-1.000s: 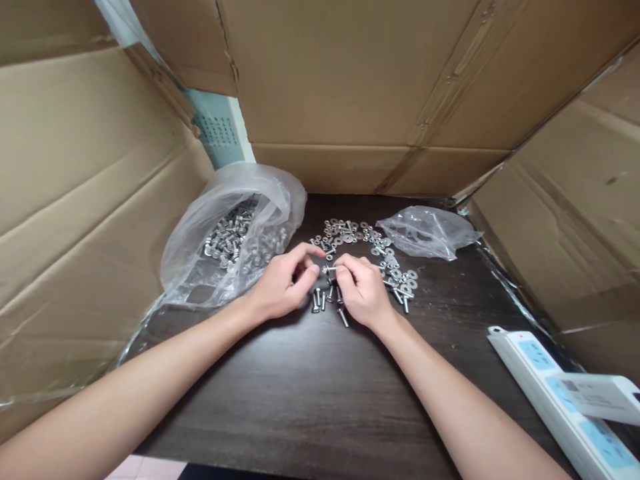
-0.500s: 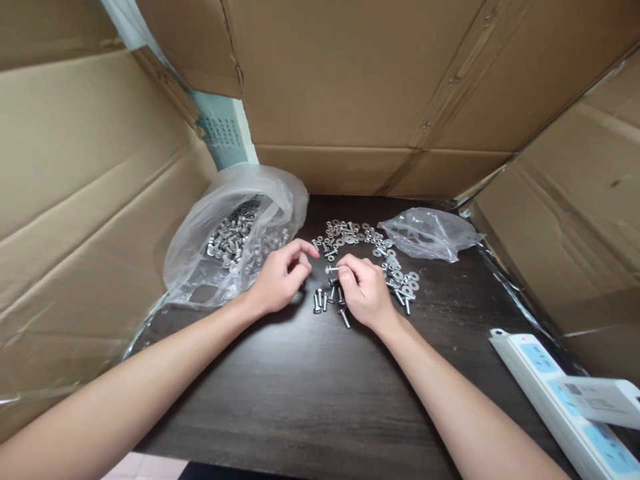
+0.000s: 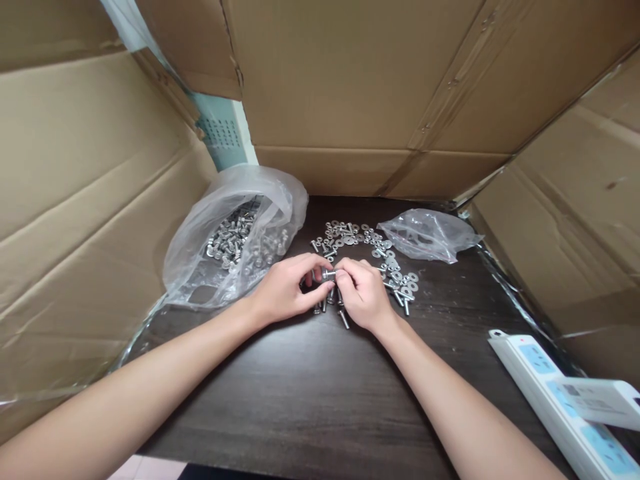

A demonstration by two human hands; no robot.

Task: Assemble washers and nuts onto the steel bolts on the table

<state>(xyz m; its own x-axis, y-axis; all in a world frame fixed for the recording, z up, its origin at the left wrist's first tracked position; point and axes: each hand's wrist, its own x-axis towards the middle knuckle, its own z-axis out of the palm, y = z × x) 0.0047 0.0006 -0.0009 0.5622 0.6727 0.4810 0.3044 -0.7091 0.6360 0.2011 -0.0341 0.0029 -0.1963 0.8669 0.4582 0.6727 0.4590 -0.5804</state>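
Observation:
My right hand (image 3: 363,290) pinches a silver bolt (image 3: 329,274) between thumb and forefinger, its shank lying level and its wider end pointing left. From the left, my left hand (image 3: 295,287) curls its thumb and fingers around that wider end, closed in a loose pinch. The bolt stays visible between the fingertips, but whether a nut or washer sits on it is too small to tell. Under and between the hands lie several loose bolts (image 3: 344,319), partly hidden. Beyond them spreads a heap of washers, nuts and bolts (image 3: 349,233).
A clear plastic bag (image 3: 185,257) holding many bolts lies open at left. A flatter plastic bag (image 3: 430,233) rests at back right. More washers (image 3: 410,283) lie right of my hand. A white power strip (image 3: 543,393) sits at front right. Cardboard walls (image 3: 375,80) enclose the dark table (image 3: 310,400).
My left hand has moved right and slightly down, bringing its fingers around the bolt's end. My right hand has hardly moved and keeps its pinch on the bolt.

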